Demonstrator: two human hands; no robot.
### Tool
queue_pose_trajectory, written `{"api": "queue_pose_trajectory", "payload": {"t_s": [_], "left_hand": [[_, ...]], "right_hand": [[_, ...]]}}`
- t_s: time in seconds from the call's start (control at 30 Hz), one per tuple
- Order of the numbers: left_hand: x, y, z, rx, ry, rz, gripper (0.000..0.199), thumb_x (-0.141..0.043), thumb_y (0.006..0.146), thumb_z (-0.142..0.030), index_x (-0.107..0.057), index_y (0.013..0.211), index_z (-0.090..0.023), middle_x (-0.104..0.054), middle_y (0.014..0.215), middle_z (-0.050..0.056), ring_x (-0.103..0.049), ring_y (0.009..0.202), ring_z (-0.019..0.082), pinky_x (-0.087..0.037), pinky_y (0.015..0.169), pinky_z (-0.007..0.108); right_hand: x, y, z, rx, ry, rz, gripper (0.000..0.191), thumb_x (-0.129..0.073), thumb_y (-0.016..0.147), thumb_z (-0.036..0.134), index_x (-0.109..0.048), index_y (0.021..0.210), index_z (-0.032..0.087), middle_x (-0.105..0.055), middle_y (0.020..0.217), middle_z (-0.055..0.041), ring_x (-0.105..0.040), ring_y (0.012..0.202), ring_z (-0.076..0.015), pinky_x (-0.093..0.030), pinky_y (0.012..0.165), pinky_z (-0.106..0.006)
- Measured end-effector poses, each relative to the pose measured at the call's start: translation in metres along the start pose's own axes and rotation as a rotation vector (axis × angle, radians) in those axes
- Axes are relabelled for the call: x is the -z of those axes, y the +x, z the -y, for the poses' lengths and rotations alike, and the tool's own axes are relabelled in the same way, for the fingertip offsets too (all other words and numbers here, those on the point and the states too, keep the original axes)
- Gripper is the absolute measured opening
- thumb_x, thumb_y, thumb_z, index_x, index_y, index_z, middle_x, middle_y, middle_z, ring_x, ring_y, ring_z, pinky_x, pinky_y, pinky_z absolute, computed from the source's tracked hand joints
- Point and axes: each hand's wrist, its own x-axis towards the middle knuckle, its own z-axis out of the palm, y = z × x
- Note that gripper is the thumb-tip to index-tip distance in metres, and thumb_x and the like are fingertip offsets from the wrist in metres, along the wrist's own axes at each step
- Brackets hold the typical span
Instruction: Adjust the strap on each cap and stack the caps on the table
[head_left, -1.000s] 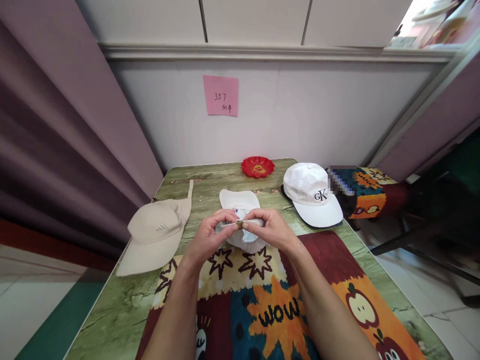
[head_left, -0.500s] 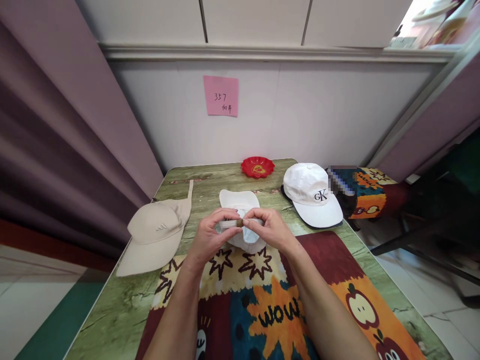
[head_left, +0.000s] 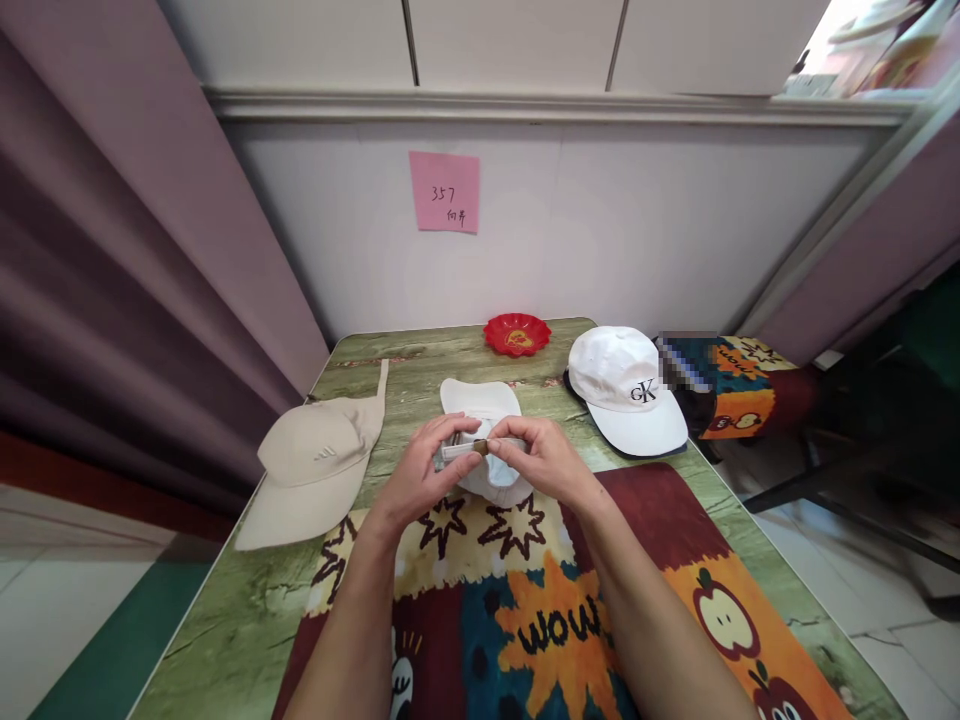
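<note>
A white baseball cap lies in the middle of the table, its brim pointing away from me and its back strap towards me. A small brownish buckle sits on this strap. My left hand holds the strap left of the buckle, thumb below and fingers above, a little spread. Thumb and index finger of my right hand pinch the strap just right of the buckle. Both hands hide part of the cap's crown.
A beige cap lies at the left with its strap sticking up. At the right, a white cap with black letters rests on a dark one. A red scalloped dish stands at the back. A patterned mat covers the front.
The fingers of my left hand have loosened and spread slightly around the strap, showing more of the buckle. My right hand keeps its pinch; the caps have stayed put.
</note>
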Motion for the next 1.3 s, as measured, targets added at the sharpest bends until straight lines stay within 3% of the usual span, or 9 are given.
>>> {"api": "queue_pose_trajectory", "payload": {"t_s": [0.2, 0.63, 0.8, 0.93, 1.1, 1.2, 1.3], "left_hand": [[-0.001, 0.001, -0.002, -0.029, -0.08, -0.004, 0.021, -0.064, 0.087, -0.038, -0.069, 0.098, -0.021, -0.068, 0.112, 0.01, -0.055, 0.123, 0.028, -0.039, 0.107, 0.04], [-0.004, 0.0, 0.002, 0.047, -0.257, 0.002, 0.019, -0.068, 0.084, -0.037, -0.068, 0.089, -0.018, -0.067, 0.118, 0.013, -0.058, 0.12, 0.029, -0.038, 0.108, 0.042], [-0.003, 0.0, 0.002, 0.056, -0.246, -0.014, 0.019, -0.066, 0.085, -0.038, -0.068, 0.084, -0.019, -0.067, 0.117, 0.012, -0.059, 0.118, 0.029, -0.038, 0.107, 0.043], [-0.004, 0.001, 0.003, 0.063, -0.241, -0.033, 0.02, -0.069, 0.083, -0.039, -0.068, 0.083, -0.019, -0.07, 0.115, 0.013, -0.06, 0.117, 0.03, -0.04, 0.107, 0.044], [0.008, -0.002, 0.008, 0.099, -0.208, -0.017, 0.026, -0.064, 0.087, -0.041, -0.072, 0.101, -0.021, -0.068, 0.128, 0.012, -0.055, 0.128, 0.032, -0.038, 0.11, 0.046], [0.02, -0.006, 0.015, 0.107, -0.154, -0.107, 0.029, -0.053, 0.092, -0.038, -0.071, 0.109, -0.022, -0.067, 0.13, 0.01, -0.053, 0.13, 0.031, -0.038, 0.11, 0.045], [0.022, -0.006, 0.024, 0.081, 0.02, -0.092, 0.034, -0.051, 0.086, -0.022, -0.068, 0.115, -0.022, -0.062, 0.135, 0.009, -0.05, 0.133, 0.029, -0.035, 0.113, 0.046]], "right_hand": [[0.0, -0.001, 0.004, -0.002, -0.013, 0.011, 0.02, -0.061, 0.087, 0.035, -0.069, 0.079, 0.019, -0.061, 0.067, 0.0024, -0.044, 0.058, -0.0109, -0.032, 0.056, -0.023], [0.002, -0.002, 0.002, -0.002, -0.003, 0.039, 0.023, -0.063, 0.086, 0.04, -0.07, 0.082, 0.019, -0.061, 0.068, 0.0016, -0.046, 0.06, -0.0113, -0.033, 0.056, -0.022], [0.018, -0.002, -0.001, 0.006, 0.066, 0.045, 0.028, -0.056, 0.092, 0.04, -0.071, 0.084, 0.017, -0.068, 0.078, -0.0016, -0.057, 0.073, -0.0151, -0.04, 0.065, -0.024], [0.036, -0.002, -0.019, 0.002, 0.069, 0.016, 0.034, -0.047, 0.097, 0.039, -0.073, 0.093, 0.017, -0.071, 0.086, -0.0048, -0.064, 0.083, -0.0188, -0.047, 0.075, -0.028], [0.054, -0.005, -0.05, -0.059, -0.234, -0.022, 0.03, -0.046, 0.092, 0.021, -0.072, 0.106, 0.021, -0.073, 0.108, -0.0072, -0.066, 0.101, -0.0231, -0.048, 0.092, -0.037], [0.059, -0.008, -0.064, -0.141, -0.464, -0.002, 0.048, -0.05, 0.082, 0.008, -0.067, 0.123, 0.025, -0.068, 0.122, -0.0076, -0.063, 0.112, -0.0259, -0.046, 0.099, -0.042], [0.057, -0.008, -0.073, -0.136, -0.544, 0.072, 0.074, -0.053, 0.072, 0.001, -0.055, 0.139, 0.032, -0.058, 0.139, -0.0065, -0.055, 0.126, -0.0269, -0.041, 0.107, -0.043]]}}
